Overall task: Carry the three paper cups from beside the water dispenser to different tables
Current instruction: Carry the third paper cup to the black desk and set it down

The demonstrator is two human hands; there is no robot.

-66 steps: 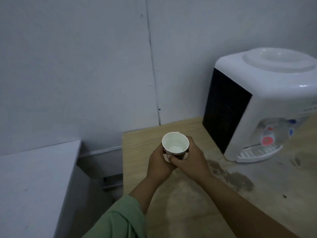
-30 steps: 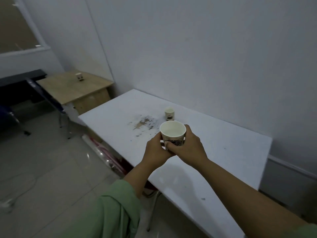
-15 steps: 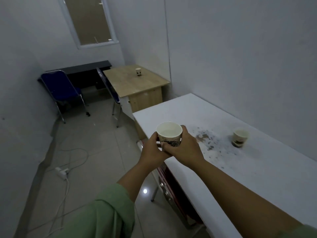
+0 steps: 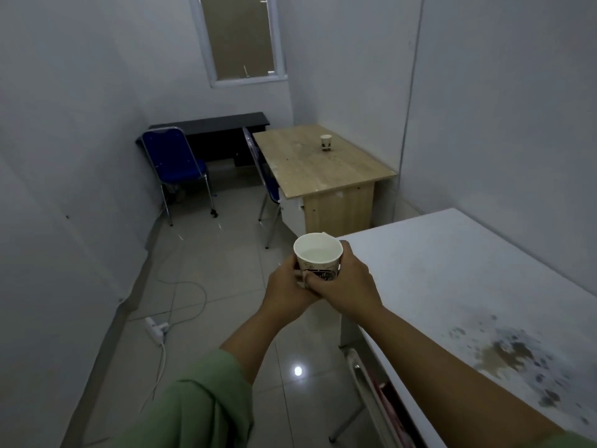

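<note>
Paper cup point(image 4: 318, 260) carried upright, mouth up, clasped in both hands over the floor.

Left hand point(image 4: 287, 286) and right hand point(image 4: 347, 282) each wrapped shut around the cup's lower wall, pale liquid visible inside. White desk point(image 4: 452, 286) just to the right, nearest the right hand. Wooden desk point(image 4: 310, 169), bearing another cup point(image 4: 326, 143), well ahead. Black desk point(image 4: 210, 124), bare and farthest back, straight ahead and slightly left; likely destination.
</note>
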